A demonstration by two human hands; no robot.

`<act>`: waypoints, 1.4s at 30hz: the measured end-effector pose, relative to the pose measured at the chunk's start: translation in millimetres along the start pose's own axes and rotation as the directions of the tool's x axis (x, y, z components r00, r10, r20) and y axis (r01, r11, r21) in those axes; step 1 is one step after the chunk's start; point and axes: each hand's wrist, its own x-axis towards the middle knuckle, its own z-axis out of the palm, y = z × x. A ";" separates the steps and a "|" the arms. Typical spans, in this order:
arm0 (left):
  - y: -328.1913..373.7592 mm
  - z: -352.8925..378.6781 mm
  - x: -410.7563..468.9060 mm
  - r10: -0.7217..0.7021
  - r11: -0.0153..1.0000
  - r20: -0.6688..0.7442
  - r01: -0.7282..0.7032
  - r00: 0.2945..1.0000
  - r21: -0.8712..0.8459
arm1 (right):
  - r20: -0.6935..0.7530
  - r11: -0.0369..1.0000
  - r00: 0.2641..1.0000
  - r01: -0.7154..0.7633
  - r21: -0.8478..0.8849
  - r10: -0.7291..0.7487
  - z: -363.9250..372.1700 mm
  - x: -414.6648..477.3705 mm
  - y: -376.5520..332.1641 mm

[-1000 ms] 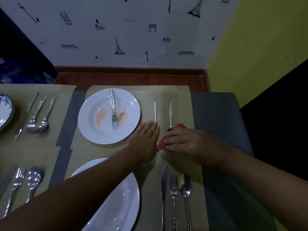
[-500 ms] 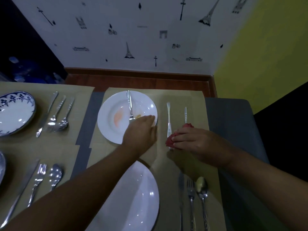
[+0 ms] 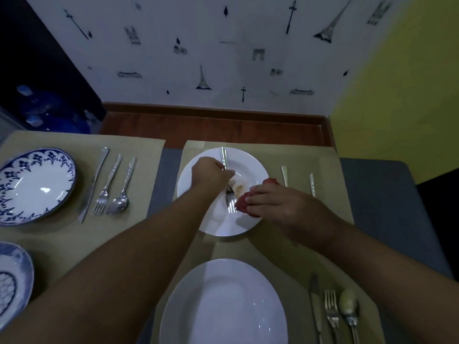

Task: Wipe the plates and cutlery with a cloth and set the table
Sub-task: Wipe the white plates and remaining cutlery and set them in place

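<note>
- Gripping the fork (image 3: 230,197) by its handle, the left hand (image 3: 210,174) sits over the plate (image 3: 253,167) by the table's far edge.
- Right hand (image 3: 280,203) holds the cloth (image 3: 241,206) at the plate's right rim, beside the tines.

Plate (image 3: 255,166), stained: your left hand (image 3: 211,173) grips the fork (image 3: 229,194) on it. Cloth (image 3: 241,206), red: your right hand (image 3: 280,204) holds it, just beside the tines.

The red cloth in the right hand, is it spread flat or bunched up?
Bunched up. The red cloth shows as a crumpled wad held in the right hand, beside the fork on the white plate.
</note>
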 end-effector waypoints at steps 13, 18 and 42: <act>-4.7 -29.0 -4.4 -0.025 0.861 0.362 0.204 0.932 -0.467 | -0.043 0.997 0.997 -0.070 -0.028 0.068 15.5 28.7 -10.5; -0.3 -48.5 -19.2 -0.024 0.834 0.416 0.248 0.909 -0.493 | -0.059 0.992 0.992 -0.111 -0.063 0.107 20.2 47.0 -13.4; -2.3 -62.8 -24.4 -0.168 0.757 0.398 0.377 0.902 -0.534 | 0.128 0.995 0.988 -0.092 0.043 0.086 22.2 44.0 -52.7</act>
